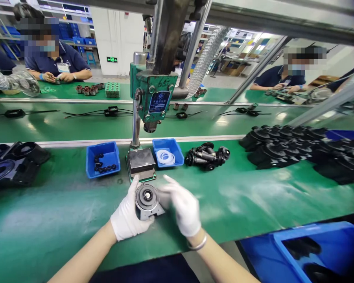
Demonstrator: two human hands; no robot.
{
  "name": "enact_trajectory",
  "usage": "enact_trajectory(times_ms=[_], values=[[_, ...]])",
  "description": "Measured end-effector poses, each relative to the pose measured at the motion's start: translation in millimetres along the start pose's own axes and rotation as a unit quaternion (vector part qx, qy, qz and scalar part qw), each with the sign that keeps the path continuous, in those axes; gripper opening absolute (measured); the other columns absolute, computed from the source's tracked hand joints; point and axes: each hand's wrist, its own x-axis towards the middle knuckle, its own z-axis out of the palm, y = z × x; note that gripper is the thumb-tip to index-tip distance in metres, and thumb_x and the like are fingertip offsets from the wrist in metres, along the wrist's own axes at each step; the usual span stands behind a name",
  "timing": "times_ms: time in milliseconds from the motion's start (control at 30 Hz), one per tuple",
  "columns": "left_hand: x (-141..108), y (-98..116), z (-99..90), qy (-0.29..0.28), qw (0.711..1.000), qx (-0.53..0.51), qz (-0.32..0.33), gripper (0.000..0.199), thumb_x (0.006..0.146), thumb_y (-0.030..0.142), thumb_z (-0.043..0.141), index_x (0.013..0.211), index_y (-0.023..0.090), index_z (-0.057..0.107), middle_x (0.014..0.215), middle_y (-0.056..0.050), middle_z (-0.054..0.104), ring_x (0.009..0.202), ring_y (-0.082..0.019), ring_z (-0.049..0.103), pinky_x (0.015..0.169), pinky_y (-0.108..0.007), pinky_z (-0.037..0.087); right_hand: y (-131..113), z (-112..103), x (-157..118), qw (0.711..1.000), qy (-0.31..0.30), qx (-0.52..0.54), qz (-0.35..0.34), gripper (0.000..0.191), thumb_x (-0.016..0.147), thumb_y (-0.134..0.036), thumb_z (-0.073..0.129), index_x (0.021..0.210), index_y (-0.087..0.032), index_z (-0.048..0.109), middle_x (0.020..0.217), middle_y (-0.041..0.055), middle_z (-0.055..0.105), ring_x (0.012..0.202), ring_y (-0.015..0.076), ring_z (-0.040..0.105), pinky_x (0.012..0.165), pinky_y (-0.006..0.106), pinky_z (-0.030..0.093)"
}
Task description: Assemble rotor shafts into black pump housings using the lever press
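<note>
My left hand (pixel 131 217), in a white glove, grips a round dark metal motor part (pixel 147 197) with a flat bracket at its lower side. Concentric rings and a pale center show on its upper face. Just right of it, my right hand (pixel 183 206), also gloved, is partly blurred by motion. Its fingers are stretched toward the part, and I see nothing held in them; whether the thumb touches the part I cannot tell. Directly beyond both hands stands a green hand press (pixel 155 98), its ram raised above a dark metal block (pixel 141 160).
Left of the press is a blue bin (pixel 103 173) with small black rings; right of it, another blue bin (pixel 177 159) holds white rings. Black shaft-like parts (pixel 206 156) lie in a pile. Black housings (pixel 279 147) fill the right side. Co-workers sit across the bench.
</note>
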Motion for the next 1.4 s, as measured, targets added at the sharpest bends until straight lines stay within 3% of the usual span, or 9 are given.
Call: enact_trajectory(times_ms=[100,267,400,467,633,767,900,1100,1400], values=[[0.6,-0.8,0.3,0.003,1.0,0.019,-0.01,0.113,0.066,0.018,0.065,0.151,0.016,-0.009,0.139,-0.017,0.047,0.13,-0.03,0.05,0.112,-0.051,0.037,6.9,-2.8,-3.3,0.992,0.106,0.044,0.052,0.036,0.102,-0.041,0.036,0.101,-0.02,0.066,0.08,0.0053,0.07,0.07,0.019,0.067,0.072,0.034,0.058],[2.5,-0.4,1.9,0.004,1.0,0.001,0.004,0.112,0.069,0.019,0.064,0.15,0.017,-0.014,0.145,-0.017,0.042,0.135,-0.028,0.045,0.114,-0.047,0.036,6.3,6.6,1.4,0.993,-0.112,0.016,-0.012,0.055,0.093,-0.052,0.052,0.138,-0.021,0.049,0.137,0.0113,0.055,0.129,0.0292,0.048,0.111,0.048,0.037],[1.5,-1.4,1.3,0.004,1.0,0.025,-0.006,0.113,0.067,0.02,0.065,0.151,0.016,-0.011,0.142,-0.018,0.044,0.133,-0.03,0.046,0.114,-0.051,0.034,7.0,-4.4,0.0,0.997,0.053,0.056,0.018,0.04,0.1,-0.041,0.037,0.082,-0.021,0.067,0.08,0.0062,0.07,0.078,0.0228,0.067,0.088,0.043,0.053],[1.2,-2.1,0.9,0.003,0.999,0.035,-0.011,0.113,0.067,0.019,0.066,0.151,0.016,-0.009,0.141,-0.018,0.044,0.133,-0.031,0.046,0.114,-0.053,0.034,7.3,-6.7,0.4,0.989,0.11,0.067,0.072,0.036,0.1,-0.041,0.039,0.083,-0.022,0.064,0.071,0.0042,0.067,0.064,0.0201,0.063,0.074,0.038,0.056],[3.0,-1.5,1.3,0.005,1.0,0.014,0.003,0.111,0.07,0.018,0.063,0.151,0.019,-0.013,0.143,-0.018,0.043,0.133,-0.029,0.047,0.113,-0.051,0.036,4.6,8.0,5.0,0.996,-0.087,0.012,0.033,0.053,0.092,-0.056,0.049,0.13,-0.02,0.055,0.122,0.0114,0.064,0.115,0.0269,0.058,0.101,0.043,0.046],[1.1,-5.8,1.5,0.006,0.999,0.033,-0.002,0.111,0.069,0.02,0.065,0.151,0.021,-0.01,0.143,-0.017,0.043,0.133,-0.032,0.047,0.112,-0.056,0.034,5.8,-10.7,2.6,0.997,0.049,0.026,0.05,0.053,0.101,-0.05,0.03,0.069,-0.023,0.063,0.052,0.0026,0.056,0.056,0.0214,0.059,0.067,0.039,0.053],[-1.6,-14.2,1.8,-0.003,0.999,0.032,0.0,0.109,0.072,0.023,0.066,0.152,0.022,-0.008,0.145,-0.018,0.041,0.133,-0.033,0.046,0.112,-0.058,0.032,5.8,-43.8,38.1,0.987,0.059,-0.12,0.094,0.042,0.101,-0.041,0.034,0.084,-0.021,0.066,0.047,-0.0029,0.048,0.043,0.017,0.047,0.056,0.032,0.048],[-0.2,-18.7,2.9,-0.006,1.0,0.016,0.017,0.108,0.074,0.024,0.066,0.152,0.021,-0.008,0.145,-0.02,0.043,0.132,-0.034,0.048,0.11,-0.056,0.037,22.0,-60.7,133.2,0.807,-0.209,-0.55,-0.05,0.025,0.092,-0.027,0.055,0.109,-0.018,0.071,0.128,0.0142,0.059,0.116,0.0323,0.051,0.095,0.046,0.041],[0.6,-25.7,2.8,-0.013,1.0,-0.002,-0.001,0.1,0.08,0.034,0.063,0.152,0.023,-0.006,0.147,-0.02,0.041,0.135,-0.035,0.045,0.111,-0.059,0.032,41.1,-52.8,161.3,0.771,-0.287,-0.561,-0.087,0.025,0.091,-0.02,0.056,0.106,-0.008,0.071,0.126,0.017,0.061,0.114,0.0308,0.053,0.093,0.04,0.041]])
